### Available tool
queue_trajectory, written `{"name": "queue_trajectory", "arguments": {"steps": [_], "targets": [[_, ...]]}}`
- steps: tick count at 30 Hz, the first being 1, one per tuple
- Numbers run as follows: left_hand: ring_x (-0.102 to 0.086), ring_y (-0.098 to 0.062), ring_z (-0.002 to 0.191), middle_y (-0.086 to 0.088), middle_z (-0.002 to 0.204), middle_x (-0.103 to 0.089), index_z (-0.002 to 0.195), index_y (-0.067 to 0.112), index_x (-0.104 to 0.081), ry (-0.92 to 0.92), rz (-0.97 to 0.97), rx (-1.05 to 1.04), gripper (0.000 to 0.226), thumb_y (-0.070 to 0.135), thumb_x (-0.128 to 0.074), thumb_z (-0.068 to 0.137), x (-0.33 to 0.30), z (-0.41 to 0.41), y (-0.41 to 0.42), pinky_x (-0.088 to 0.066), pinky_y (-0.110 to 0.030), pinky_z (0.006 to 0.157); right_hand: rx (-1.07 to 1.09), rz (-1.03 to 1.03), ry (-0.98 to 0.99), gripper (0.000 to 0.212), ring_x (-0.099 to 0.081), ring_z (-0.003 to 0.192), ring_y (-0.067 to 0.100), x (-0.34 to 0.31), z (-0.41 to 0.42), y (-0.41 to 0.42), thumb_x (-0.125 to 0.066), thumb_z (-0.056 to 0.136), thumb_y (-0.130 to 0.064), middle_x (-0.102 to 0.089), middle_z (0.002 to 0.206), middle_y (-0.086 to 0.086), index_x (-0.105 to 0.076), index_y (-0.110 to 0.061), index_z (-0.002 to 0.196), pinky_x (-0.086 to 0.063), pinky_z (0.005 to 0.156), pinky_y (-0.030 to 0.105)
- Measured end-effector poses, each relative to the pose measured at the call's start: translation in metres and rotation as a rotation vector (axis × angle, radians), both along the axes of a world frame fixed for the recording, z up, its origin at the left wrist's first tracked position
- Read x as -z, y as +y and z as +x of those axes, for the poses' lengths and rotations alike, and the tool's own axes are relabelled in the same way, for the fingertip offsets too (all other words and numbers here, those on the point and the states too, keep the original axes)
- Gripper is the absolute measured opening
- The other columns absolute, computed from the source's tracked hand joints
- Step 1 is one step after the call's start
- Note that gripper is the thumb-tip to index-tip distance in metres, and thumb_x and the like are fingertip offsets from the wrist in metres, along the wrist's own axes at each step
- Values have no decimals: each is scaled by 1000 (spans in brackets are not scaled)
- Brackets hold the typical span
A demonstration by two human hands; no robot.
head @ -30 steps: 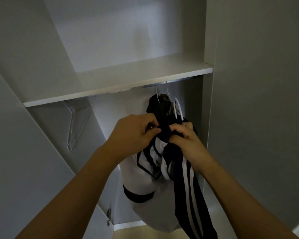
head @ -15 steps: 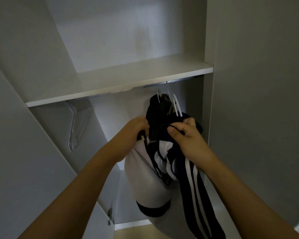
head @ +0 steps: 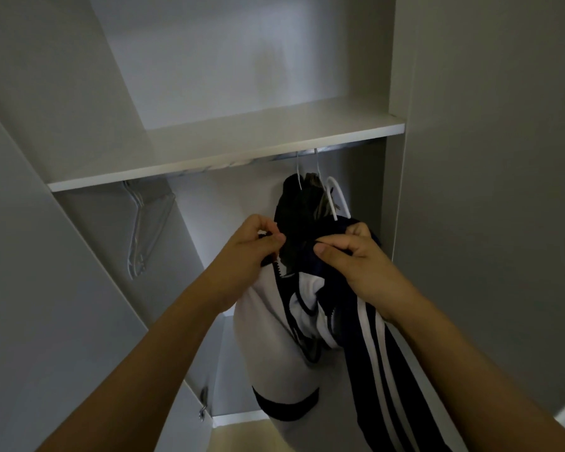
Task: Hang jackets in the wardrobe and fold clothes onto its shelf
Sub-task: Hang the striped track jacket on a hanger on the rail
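A navy and white track jacket [head: 310,324] with white sleeve stripes hangs in front of me, on a white hanger [head: 338,200] whose hook sticks up above it. My left hand [head: 252,246] pinches the jacket's left collar edge by the zipper. My right hand [head: 353,256] grips the dark collar on the right side. Behind the jacket, dark clothes [head: 302,203] hang from the rail [head: 307,155] under the white shelf [head: 242,141].
Clear empty hangers [head: 144,230] hang at the left end of the rail. An open wardrobe door [head: 46,288] stands on the left, a grey side panel [head: 486,190] on the right. The upper shelf compartment holds nothing.
My hands have moved apart, spreading the jacket's collar. The jacket has risen a little toward the rail, and the white body has swung lower and left.
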State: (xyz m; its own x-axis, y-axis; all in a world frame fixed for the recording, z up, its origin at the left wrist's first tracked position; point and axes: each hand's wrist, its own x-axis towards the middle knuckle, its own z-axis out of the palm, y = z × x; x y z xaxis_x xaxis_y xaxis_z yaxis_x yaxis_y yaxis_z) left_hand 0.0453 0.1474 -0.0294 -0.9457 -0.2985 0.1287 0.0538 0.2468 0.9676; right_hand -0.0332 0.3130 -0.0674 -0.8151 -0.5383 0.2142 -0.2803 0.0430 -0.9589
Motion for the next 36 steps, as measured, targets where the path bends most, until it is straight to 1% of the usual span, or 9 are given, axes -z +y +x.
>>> {"name": "queue_trajectory", "arguments": {"steps": [3, 6, 10, 14, 19, 22, 24, 29, 36], "targets": [[-55, -2, 57, 0, 72, -55, 84, 15, -55, -22, 79, 10, 18, 1, -58, 73, 1, 2, 2, -44, -13, 54, 2, -13, -80, 19, -47, 92, -6, -1, 1, 0, -58, 94, -19, -39, 97, -7, -71, -23, 82, -31, 79, -7], [-56, 3, 59, 10, 71, -60, 92, 15, -58, 20, -74, 84, 22, -6, -58, 88, 4, 6, 2, -45, -11, 58, 10, -4, -77, 25, -45, 96, -1, 1, 4, -2, -55, 95, -17, -40, 94, -7, -70, -20, 75, -30, 77, -7], [-60, 5, 70, 19, 73, -65, 97, 17, -64, 85, -187, 115, 15, 3, -60, 92, 6, 10, 2, -46, -10, 68, 43, 19, -93, 22, -44, 81, -18, 8, 5, -6, -54, 95, -17, -40, 96, -7, -71, -12, 82, -28, 73, -9], [-57, 7, 67, 22, 70, -63, 101, 15, -69, 131, -234, 118, 19, 8, -51, 99, 8, 16, 3, -44, -8, 68, 49, 14, -112, 22, -45, 75, -22, 13, 7, -7, -54, 95, -17, -42, 99, -6, -72, -10, 85, -30, 70, -9], [-56, -5, 65, 4, 66, -58, 90, 10, -61, 39, 101, 119, 16, 7, -47, 98, 10, 16, 8, -46, -15, 67, -33, 38, -66, 23, -43, 81, -19, 9, 16, -7, -57, 94, -16, -42, 97, -5, -71, -22, 77, -28, 76, -7], [-58, -11, 61, -3, 70, -60, 83, 11, -51, -20, 369, 139, 14, -2, -56, 85, 12, 16, 11, -49, -19, 59, -71, 41, -53, 18, -43, 84, -18, 5, 20, -6, -59, 92, -12, -42, 97, -7, -71, -21, 82, -27, 78, -7], [-57, -13, 60, -6, 71, -58, 83, 11, -49, -11, 467, 177, 14, 4, -59, 77, 14, 17, 9, -49, -20, 58, -83, 39, -54, 20, -45, 83, -18, 3, 20, -4, -60, 92, -11, -42, 96, -9, -71, -24, 81, -28, 79, -7], [-60, -16, 65, -8, 75, -62, 93, 11, -49, -20, 403, 195, 20, 11, -63, 79, 19, 20, 6, -52, -24, 62, -131, 76, -40, 24, -47, 84, -15, 1, 20, 2, -60, 91, -13, -43, 96, -10, -71, -30, 78, -31, 80, -5], [-65, -19, 72, -15, 85, -67, 88, 4, -62, -29, 336, 163, 16, 11, -68, 75, 21, 23, 4, -55, -25, 65, -189, 93, -39, 28, -48, 88, -12, -4, 20, 6, -64, 88, -14, -47, 94, -11, -73, -35, 71, -32, 81, -3]]}}
